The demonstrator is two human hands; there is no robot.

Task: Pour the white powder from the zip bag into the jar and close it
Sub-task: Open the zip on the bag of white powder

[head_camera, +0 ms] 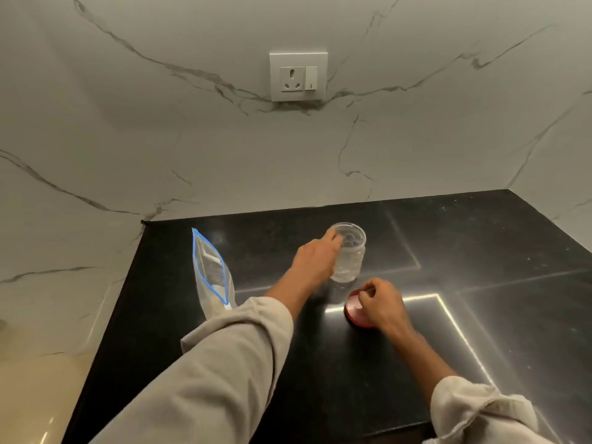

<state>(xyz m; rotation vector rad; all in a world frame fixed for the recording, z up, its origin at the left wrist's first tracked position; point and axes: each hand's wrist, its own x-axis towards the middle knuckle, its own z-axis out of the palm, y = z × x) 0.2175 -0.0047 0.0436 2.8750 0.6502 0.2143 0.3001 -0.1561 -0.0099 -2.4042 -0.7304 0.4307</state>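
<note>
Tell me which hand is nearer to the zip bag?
Left. The left hand holds the jar, to the right of the zip bag. The right hand grips the red lid, farther right.

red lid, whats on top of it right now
The right hand rests on the red lid, fingers curled over its right part. Only the lid's left edge shows; the rest is covered, and the grip cannot be made out.

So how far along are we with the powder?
Done: lid is off, lying on the counter under the right hand. In hand: left hand grips the open jar, which looks empty. Left: pour from the bag, standing untouched, then close.
</note>
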